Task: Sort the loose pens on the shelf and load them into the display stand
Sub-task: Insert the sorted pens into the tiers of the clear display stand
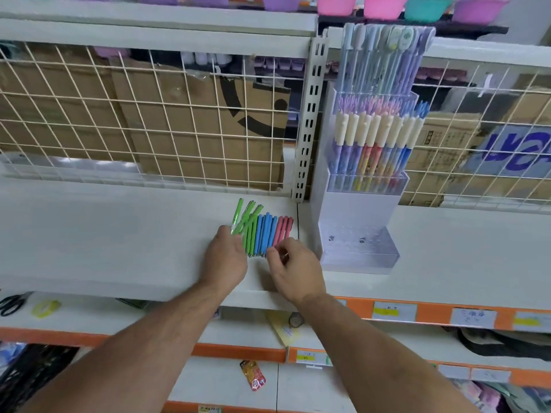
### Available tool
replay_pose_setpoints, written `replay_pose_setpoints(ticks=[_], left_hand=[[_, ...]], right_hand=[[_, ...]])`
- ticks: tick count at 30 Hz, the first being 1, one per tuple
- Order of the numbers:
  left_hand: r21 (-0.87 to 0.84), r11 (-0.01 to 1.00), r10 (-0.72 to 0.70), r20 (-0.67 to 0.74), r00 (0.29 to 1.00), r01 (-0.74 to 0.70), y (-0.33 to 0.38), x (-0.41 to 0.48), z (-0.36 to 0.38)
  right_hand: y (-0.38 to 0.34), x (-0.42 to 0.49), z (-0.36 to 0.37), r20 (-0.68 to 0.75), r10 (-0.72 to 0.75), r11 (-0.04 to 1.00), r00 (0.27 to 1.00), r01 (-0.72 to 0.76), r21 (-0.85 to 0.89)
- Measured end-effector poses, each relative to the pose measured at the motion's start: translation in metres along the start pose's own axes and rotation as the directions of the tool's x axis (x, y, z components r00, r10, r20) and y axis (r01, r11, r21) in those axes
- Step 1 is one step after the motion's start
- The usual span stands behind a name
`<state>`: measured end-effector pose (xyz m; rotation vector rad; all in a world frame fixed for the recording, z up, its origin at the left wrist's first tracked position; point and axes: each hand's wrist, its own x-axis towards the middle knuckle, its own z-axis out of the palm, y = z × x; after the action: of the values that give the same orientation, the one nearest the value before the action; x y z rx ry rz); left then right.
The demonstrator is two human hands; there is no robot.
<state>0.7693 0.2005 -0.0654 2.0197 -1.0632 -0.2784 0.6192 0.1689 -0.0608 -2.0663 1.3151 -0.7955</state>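
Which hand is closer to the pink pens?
Right. The right hand pinches the pink pens at their near ends; the left hand is over by the green pens, past the blue pens.
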Motion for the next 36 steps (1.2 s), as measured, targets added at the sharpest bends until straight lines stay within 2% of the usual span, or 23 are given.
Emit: replay_pose_setpoints(ticks=[2, 5, 10, 14, 20, 26, 36], left_hand=[[-0.222, 0.972, -0.044, 0.145, 0.989, 0.076, 0.019, -0.015, 0.005], [-0.356, 0.932, 0.019, 0.220, 0.975, 0.062, 0.047, -0.034, 0.012], [-0.451, 0.888, 0.049, 0.293, 0.955, 0.093, 0.079, -0.048, 0.026], [-0.439, 0.888, 0.006, 0.309, 0.951, 0.137, 0.084, -0.049, 0.041], [-0.285, 0.949, -0.064, 0.247, 0.967, 0.135, 0.078, -0.046, 0.052], [-0.216, 0.974, -0.025, 0.181, 0.983, 0.064, 0.078, -0.048, 0.057], [-0.226, 0.973, -0.009, 0.203, 0.979, 0.056, 0.071, -0.045, 0.061]], right_hand=[[-0.007, 0.002, -0.008, -0.038, 0.022, 0.983, 0.999, -0.015, 0.182], [-0.019, 0.009, -0.028, -0.072, 0.096, 0.929, 0.993, -0.063, 0.365], [-0.006, 0.021, -0.065, -0.092, 0.080, 0.940, 0.993, -0.044, 0.338], [0.014, 0.032, -0.104, -0.162, 0.091, 0.949, 0.983, -0.036, 0.314], [0.036, 0.048, -0.150, -0.186, 0.090, 0.957, 0.978, -0.033, 0.289], [0.039, 0.056, -0.145, -0.143, 0.038, 0.974, 0.989, -0.005, 0.226], [0.040, 0.066, -0.140, -0.054, 0.005, 0.997, 0.999, 0.000, 0.079]])
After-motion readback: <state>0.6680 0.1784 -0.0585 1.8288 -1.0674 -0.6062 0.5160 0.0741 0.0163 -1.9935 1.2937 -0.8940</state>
